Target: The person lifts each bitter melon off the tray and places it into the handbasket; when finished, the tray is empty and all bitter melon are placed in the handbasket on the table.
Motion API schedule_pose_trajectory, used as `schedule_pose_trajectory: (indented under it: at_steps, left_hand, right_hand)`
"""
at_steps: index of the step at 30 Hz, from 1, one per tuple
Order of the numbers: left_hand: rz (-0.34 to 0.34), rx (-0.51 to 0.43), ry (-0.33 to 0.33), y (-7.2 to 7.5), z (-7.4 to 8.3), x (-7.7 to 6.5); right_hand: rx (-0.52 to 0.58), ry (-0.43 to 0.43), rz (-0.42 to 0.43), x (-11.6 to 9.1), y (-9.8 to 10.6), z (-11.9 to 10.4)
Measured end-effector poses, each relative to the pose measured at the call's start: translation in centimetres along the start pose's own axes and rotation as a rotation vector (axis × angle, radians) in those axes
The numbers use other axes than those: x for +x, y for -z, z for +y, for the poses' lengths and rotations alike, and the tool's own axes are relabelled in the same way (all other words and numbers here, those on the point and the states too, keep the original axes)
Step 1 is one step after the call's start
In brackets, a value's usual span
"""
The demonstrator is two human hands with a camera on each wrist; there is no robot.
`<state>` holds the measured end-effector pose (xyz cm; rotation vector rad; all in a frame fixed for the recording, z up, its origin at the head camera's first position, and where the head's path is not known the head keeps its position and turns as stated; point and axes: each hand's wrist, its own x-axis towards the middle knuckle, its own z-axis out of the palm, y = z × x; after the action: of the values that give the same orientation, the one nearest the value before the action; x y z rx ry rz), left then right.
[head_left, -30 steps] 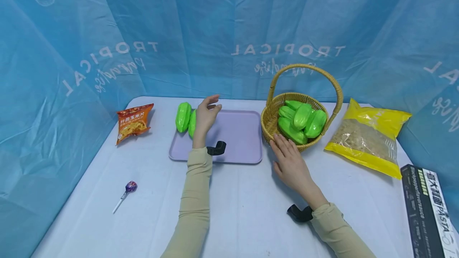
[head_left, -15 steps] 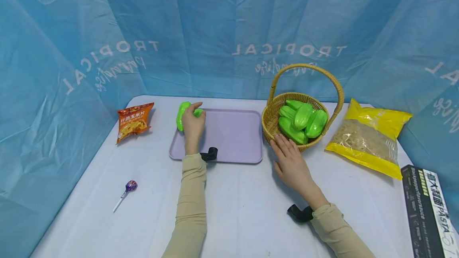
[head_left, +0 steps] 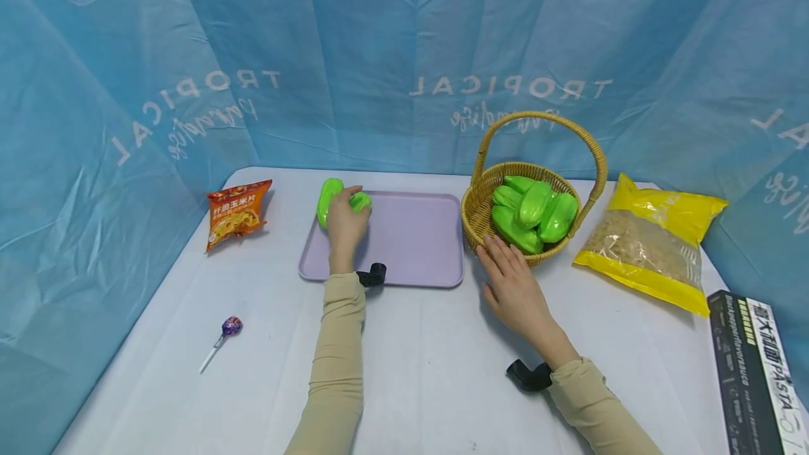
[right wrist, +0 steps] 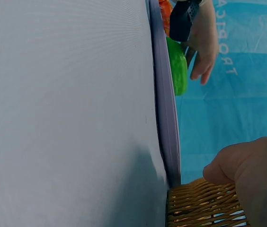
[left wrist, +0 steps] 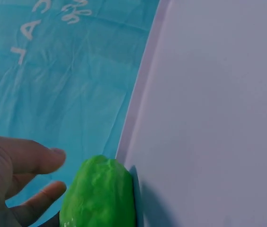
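Two glossy green, ridged, gourd-like pieces lie at the left end of a lilac tray [head_left: 413,241]: a left piece [head_left: 328,196] and a right piece [head_left: 361,201]. Over them is my left hand [head_left: 346,225], fingers loosely bent, partly hiding both. The left wrist view shows a green piece [left wrist: 100,194] with the visible fingertips beside it, apart from its surface; other contact is hidden. Straight fingers of my right hand [head_left: 513,293] rest on the near rim of a wicker basket [head_left: 470,220], which holds several more green pieces [head_left: 533,203].
An orange snack bag [head_left: 237,216] stands at the back left, with a lollipop [head_left: 231,327] nearer the front. Right of the basket lies a yellow bag [head_left: 654,244]; a black pasta box [head_left: 755,371] sits at the right edge. The basket handle [head_left: 537,116] arches high.
My left hand moved left and down to the green pieces, then slightly right. Both pieces on the tray have shifted a little right. My right hand stays on the basket rim.
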<state>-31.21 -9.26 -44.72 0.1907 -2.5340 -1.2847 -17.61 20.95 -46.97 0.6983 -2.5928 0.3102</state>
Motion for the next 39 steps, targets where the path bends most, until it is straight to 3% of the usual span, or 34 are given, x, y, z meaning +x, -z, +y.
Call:
schedule_pose_trajectory:
  at_steps: [6,10,25,39]
  left_hand:
    - [-0.116,0.086,0.040,-0.5,0.1,-0.5]
    - [-0.170,0.093,0.055,-0.8,0.0,-0.9]
    - [-0.118,0.008,-0.021,-0.9,1.4,-0.8]
    - [-0.135,-0.048,-0.100,-1.2,4.8,-0.9]
  right_hand:
    - [-0.005,0.001,0.004,0.0,-0.1,0.1]
    - [-0.005,-0.001,0.001,0.0,-0.1,0.0]
    - [-0.008,-0.013,-0.028,0.0,0.2,0.0]
    - [-0.003,-0.007,-0.013,0.0,0.0,0.0]
